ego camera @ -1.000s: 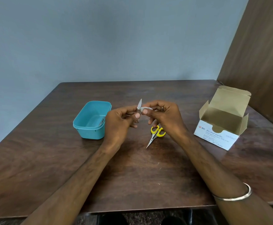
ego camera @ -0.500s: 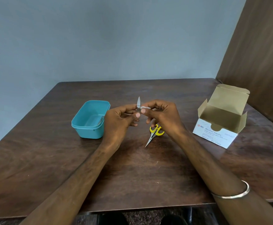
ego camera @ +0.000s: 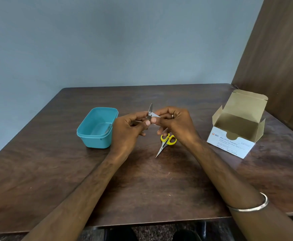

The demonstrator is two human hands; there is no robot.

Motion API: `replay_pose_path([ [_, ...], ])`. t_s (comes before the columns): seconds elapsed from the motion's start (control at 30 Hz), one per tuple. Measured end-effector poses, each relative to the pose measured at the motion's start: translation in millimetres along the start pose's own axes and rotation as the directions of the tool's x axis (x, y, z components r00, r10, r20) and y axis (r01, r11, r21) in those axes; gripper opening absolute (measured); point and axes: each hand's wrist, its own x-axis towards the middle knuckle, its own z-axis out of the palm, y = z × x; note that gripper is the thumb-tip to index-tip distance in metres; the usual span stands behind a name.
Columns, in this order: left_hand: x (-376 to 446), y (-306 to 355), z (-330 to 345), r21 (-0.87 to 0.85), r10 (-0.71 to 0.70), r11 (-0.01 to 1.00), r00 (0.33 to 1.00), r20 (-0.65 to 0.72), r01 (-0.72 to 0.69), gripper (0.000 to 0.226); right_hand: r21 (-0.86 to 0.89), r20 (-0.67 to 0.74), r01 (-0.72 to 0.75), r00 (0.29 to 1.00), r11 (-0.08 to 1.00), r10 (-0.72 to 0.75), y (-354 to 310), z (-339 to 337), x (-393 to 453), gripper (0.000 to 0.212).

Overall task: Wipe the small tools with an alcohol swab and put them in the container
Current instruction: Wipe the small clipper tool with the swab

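- A small metal tool (ego camera: 150, 110), likely a folding blade, is held above the middle of the table (ego camera: 159, 188), its tip pointing up.
- The left hand (ego camera: 130, 129) pinches its lower part between thumb and fingers.
- The right hand (ego camera: 175, 126) pinches a white alcohol swab (ego camera: 155, 115) against the tool's side.
- Yellow-handled scissors (ego camera: 166, 142) lie on the table just below the right hand, tips pointing toward the near edge.
- The teal container (ego camera: 97, 127) stands open just left of the left hand; something metallic shows inside.
- An open alcohol swab box (ego camera: 232, 143) sits well to the right, near the table's right edge.
- Bare tabletop spreads between the forearms and along the near edge.
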Motion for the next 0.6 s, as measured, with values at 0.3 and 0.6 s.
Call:
replay_pose_path([
  [0.3, -0.8, 2.5, 0.6, 0.026, 0.032, 0.999, 0.999, 0.006, -0.032, 0.031, -0.008, 0.014, -0.017, 1.000, 1.000, 0.017, 1.1, 0.6, 1.2, 0.006],
  [0.6, 0.7, -1.5, 0.3, 0.068, 0.068, 0.995, 0.997, 0.035, -0.070, 0.038, -0.003, 0.017, -0.015, 1.000, 1.000, 0.015, 1.1, 0.5, 1.5, 0.007],
])
